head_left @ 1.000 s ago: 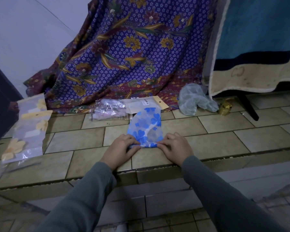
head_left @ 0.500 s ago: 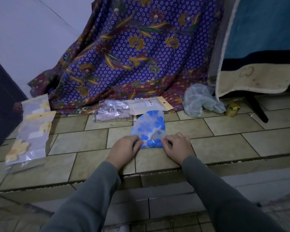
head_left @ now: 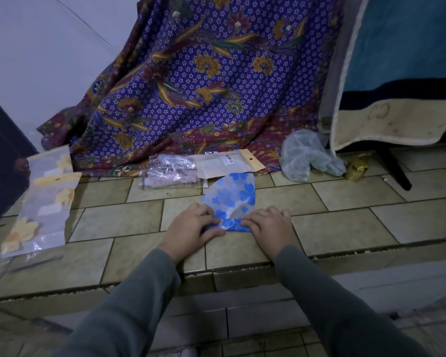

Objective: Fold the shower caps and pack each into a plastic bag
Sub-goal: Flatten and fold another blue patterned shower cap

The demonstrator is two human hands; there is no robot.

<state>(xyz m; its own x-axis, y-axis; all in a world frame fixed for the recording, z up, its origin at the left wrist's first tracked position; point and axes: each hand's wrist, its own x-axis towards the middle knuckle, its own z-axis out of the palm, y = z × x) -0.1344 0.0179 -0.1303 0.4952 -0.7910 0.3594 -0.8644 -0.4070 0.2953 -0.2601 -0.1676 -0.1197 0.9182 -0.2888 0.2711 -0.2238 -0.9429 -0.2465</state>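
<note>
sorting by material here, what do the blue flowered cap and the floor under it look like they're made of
Blue flowered cap: seems thin plastic film, semi-translucent with a slight sheen; the tile shows faintly through its pale parts and it creases sharply under both hands. Floor: looks like glazed ceramic tile, olive-beige, rectangular with dark grout lines and a dull gloss.

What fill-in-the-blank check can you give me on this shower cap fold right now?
1. Both hands, left hand and right hand, press the near edge of the ____-flowered shower cap.
2. The cap lies on the ____ floor.
3. The crumpled green shower cap lies to the person's ____.

Missing words: blue; tiled; right
</note>
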